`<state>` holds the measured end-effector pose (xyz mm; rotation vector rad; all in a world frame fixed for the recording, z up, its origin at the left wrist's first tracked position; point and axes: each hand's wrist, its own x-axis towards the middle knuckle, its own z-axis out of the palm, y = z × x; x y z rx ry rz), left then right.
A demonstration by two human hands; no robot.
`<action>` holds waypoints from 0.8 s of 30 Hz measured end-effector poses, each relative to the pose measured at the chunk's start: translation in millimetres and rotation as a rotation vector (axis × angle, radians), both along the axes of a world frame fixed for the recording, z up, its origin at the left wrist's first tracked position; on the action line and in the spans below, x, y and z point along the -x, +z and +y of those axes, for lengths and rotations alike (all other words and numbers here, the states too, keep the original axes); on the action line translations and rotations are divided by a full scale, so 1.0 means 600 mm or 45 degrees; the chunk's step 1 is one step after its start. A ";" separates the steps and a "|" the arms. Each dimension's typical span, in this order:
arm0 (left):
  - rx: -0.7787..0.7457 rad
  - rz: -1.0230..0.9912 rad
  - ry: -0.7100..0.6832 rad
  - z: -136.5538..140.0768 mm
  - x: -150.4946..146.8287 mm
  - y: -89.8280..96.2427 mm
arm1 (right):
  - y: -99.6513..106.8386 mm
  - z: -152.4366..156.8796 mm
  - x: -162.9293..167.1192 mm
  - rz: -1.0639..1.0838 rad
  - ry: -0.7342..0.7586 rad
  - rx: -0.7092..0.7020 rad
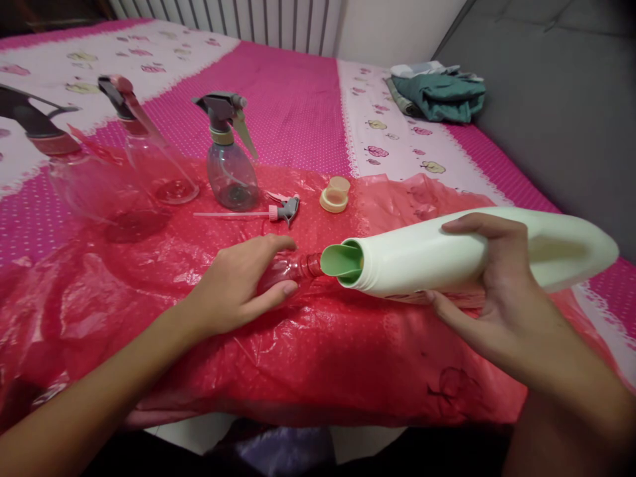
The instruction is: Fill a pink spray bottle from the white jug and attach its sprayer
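Right hand [507, 298]'s wrapped round one pale green bottle [422, 255], sticking past the red plastic sheet [348, 371]'s right edge; left hand [238, 281], half curled, holds one clear bottle [285, 267] mid-sheet; some room toward the front edge; three spray bottles [232, 173] far left, one loose trigger sprayer [287, 211], one cap [334, 197].

Bed [288, 99], red plastic sheet [318, 364], folded cloth [440, 96]

Pale green bottle [417, 258]: faint marks along its lower side, too indistinct to read.
Bluish spray bottle [231, 171]: no legible lettering.
Loose spray head [287, 211]: none legible.
Yellowish cap [335, 196]: none legible.
Red plastic sheet [322, 358]: none legible.
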<state>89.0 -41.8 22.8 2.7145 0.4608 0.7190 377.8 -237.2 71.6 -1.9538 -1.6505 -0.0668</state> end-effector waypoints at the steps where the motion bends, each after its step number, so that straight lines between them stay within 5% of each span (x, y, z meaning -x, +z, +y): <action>1: -0.003 -0.001 0.001 0.000 0.000 0.000 | 0.000 0.000 0.001 0.002 0.003 -0.002; 24: 0.034 0.012 0.020 -0.002 0.001 -0.002 | -0.004 -0.001 0.000 0.038 -0.029 0.007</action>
